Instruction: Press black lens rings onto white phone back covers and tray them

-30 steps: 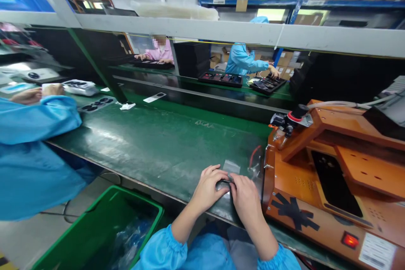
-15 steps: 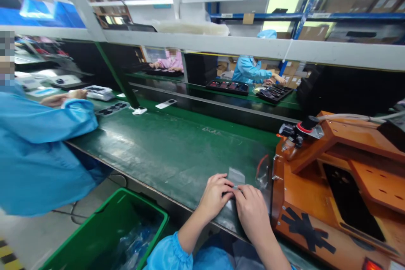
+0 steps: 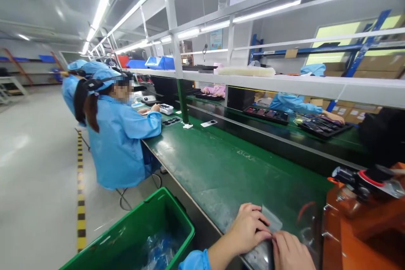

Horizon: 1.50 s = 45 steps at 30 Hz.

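My left hand (image 3: pixel 249 230) and my right hand (image 3: pixel 291 251) meet low in the view, at the near edge of the green worktable (image 3: pixel 218 168). The fingers of both are bent and closed, with the tips almost touching. A translucent film-like piece (image 3: pixel 272 218) shows just beyond the fingertips. Under and between the hands is a dark glossy surface (image 3: pixel 262 256); I cannot make out whether it is a separate part. Whatever the fingertips pinch is mostly hidden by the hands. The lower part of my right hand is cut off by the frame.
An orange machine (image 3: pixel 348 228) stands close on the right. At lower left is a green bin (image 3: pixel 136 228) with crumpled clear plastic (image 3: pixel 161 249). Co-workers in blue sit along the left (image 3: pixel 117 143). Black trays (image 3: pixel 267 114) lie across the divider. A green post (image 3: pixel 182 101) rises from the table.
The head view has swung left and up, so the hands and the machine appear lower and farther right. The hands stay together at the film, with little change in pose.
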Available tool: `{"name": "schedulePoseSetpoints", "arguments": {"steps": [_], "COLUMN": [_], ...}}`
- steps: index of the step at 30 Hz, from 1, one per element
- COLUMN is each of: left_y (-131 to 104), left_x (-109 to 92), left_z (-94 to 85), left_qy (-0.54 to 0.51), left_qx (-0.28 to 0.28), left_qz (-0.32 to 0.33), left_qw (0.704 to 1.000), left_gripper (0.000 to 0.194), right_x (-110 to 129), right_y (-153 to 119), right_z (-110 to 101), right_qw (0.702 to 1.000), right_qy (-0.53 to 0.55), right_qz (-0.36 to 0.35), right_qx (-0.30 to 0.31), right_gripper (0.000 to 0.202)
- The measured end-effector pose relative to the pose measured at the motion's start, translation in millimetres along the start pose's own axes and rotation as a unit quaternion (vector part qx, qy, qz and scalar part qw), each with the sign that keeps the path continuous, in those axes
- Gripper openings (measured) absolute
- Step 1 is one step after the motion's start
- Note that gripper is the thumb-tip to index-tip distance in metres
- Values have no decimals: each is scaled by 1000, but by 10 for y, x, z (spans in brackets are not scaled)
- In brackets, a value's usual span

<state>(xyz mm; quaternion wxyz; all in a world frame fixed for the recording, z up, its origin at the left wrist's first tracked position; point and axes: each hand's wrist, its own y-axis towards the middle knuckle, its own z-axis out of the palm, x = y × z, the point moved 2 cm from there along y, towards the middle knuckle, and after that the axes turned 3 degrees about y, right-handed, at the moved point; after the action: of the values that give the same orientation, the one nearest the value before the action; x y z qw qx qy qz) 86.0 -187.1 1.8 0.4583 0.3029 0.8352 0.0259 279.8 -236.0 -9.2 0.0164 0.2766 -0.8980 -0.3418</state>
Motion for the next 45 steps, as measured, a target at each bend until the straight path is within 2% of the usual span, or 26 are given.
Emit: {"name": "schedulePoseSetpoints", "arguments": {"steps": [2,5,8,11,13,15,17,21,26,29,31,33,35,37,41,45], "left_y": [-2,-5,-3,1,0,-4,-8,-17,-58,-90,-107,-119,-125,-130,-139,-158], "left_x": [-3,-22,-64,-117,-143,-147,-125,-88,-177,-252,-293,-319,-330,-334,-355,-374], "left_z": [-4,-22,-58,-100,-115,-111,-94,-77,-131,-161,-176,-186,-190,-188,-185,-181], "left_qy": [5,21,38,61,79,79,61,44,57,71,81,88,92,101,118,116], "left_qx": [0,3,3,2,3,4,9,23,33,48,62,76,83,83,76,66], "left_qz": [4,8,7,3,0,-5,-12,-14,-7,11,30,42,44,46,53,49], "left_qw": [1000,1000,999,998,997,997,998,999,998,996,994,992,991,990,989,990], "left_gripper": [16,16,20,38,38,18,7,6,10,38,59,67,65,61,54,43], "right_x": [29,70,88,107,146,207,275,390,463,519,595,688,765,801,769,731], "right_y": [27,71,94,112,135,169,209,268,271,180,69,-65,-189,-274,-331,-364], "right_z": [-39,-90,-87,-124,-206,-312,-408,-509,-566,-671,-794,-930,-1022,-1025,-842,-705], "right_qw": [999,996,995,993,992,990,987,983,983,985,987,988,983,973,944,927], "right_qy": [10,37,61,59,62,76,86,63,33,26,21,29,68,131,236,258], "right_qz": [20,43,54,79,99,115,132,161,162,161,157,150,146,153,186,218], "right_qx": [-30,-70,-61,-62,-49,-14,22,63,82,58,21,-32,-84,-113,-140,-161], "right_gripper": [17,33,35,34,32,26,20,14,14,12,9,15,23,26,24,21]}}
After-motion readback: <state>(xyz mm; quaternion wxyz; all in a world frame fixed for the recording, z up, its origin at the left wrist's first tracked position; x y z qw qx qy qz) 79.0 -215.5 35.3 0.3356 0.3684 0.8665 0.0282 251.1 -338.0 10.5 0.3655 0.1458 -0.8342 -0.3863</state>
